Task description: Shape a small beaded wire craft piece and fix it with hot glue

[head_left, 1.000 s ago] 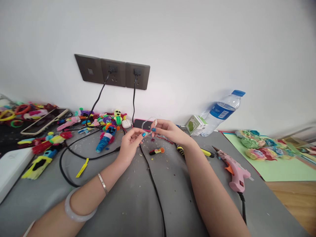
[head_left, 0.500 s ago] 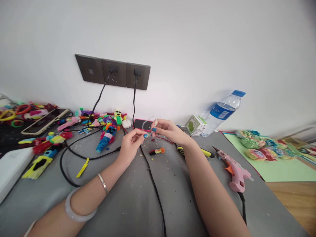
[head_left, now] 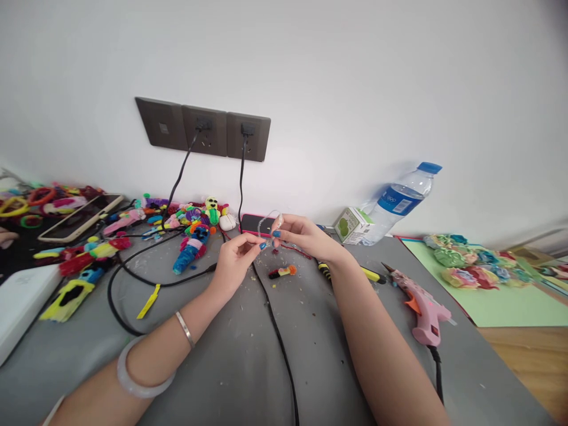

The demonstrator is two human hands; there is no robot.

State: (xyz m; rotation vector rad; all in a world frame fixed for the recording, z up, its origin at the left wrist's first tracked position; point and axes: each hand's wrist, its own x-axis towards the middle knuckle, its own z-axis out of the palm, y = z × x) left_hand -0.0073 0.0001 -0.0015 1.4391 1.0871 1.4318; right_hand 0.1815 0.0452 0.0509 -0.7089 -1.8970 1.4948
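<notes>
A thin, clear beaded loop (head_left: pixel 262 220) is held up between both hands above the grey table. My left hand (head_left: pixel 237 259) pinches its lower left end between thumb and forefinger. On the loop's right side, my right hand (head_left: pixel 304 236) grips it with thumb and fingers closed. Behind the loop lies a dark phone with a pink edge (head_left: pixel 251 223). A small black, yellow and orange fuzzy piece (head_left: pixel 283 272) rests on the table just below the hands.
Colourful fuzzy figures (head_left: pixel 195 245) and black cables (head_left: pixel 277 337) lie left and centre. A pink glue gun (head_left: pixel 423 307), a water bottle (head_left: pixel 394 204) and a small box (head_left: pixel 351 226) stand or lie right. Another person's hand (head_left: pixel 6 238) shows at the left edge.
Another person's fingers have come into view at the far left edge. My hands and the loop have barely shifted.
</notes>
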